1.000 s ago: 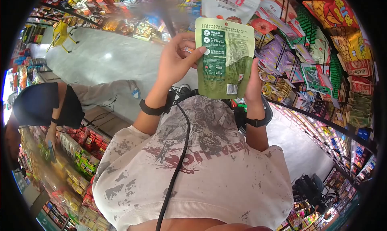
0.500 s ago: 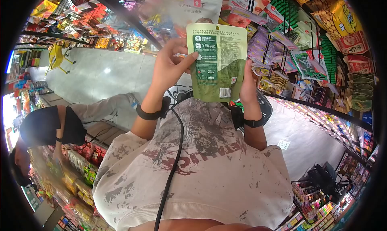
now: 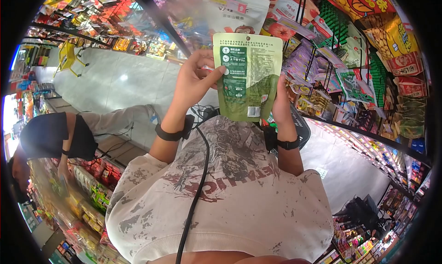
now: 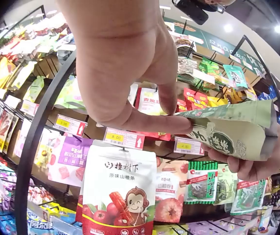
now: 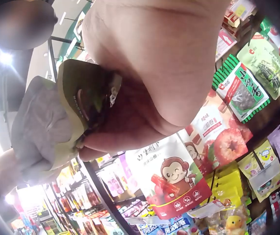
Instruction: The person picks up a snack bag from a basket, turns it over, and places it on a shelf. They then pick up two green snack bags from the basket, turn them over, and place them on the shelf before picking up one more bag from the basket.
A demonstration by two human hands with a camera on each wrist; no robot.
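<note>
A green pouch (image 3: 248, 75) is held upright in the head view, its printed back with a barcode facing up to the camera. My left hand (image 3: 195, 80) pinches its left edge, thumb on the printed face. Along the right edge my right hand (image 3: 282, 105) holds it, the fingers behind the pouch. The left wrist view shows the pouch (image 4: 233, 129) from the side, with the left hand (image 4: 125, 68) at one edge and the other hand's fingers under it. In the right wrist view, the right hand (image 5: 145, 73) grips the pouch (image 5: 56, 117).
Behind the pouch hangs a white snack bag (image 4: 120, 191) among racks of packets with price tags. A black basket (image 3: 300, 126) is by my right forearm. A person in dark clothes (image 3: 46, 135) bends at the left, near a yellow stool (image 3: 67, 59). A black cable (image 3: 198, 190) crosses my shirt.
The pouch and both hands have shifted slightly left and down in the head view, with the grip unchanged. The surrounding shelves have shifted in view too.
</note>
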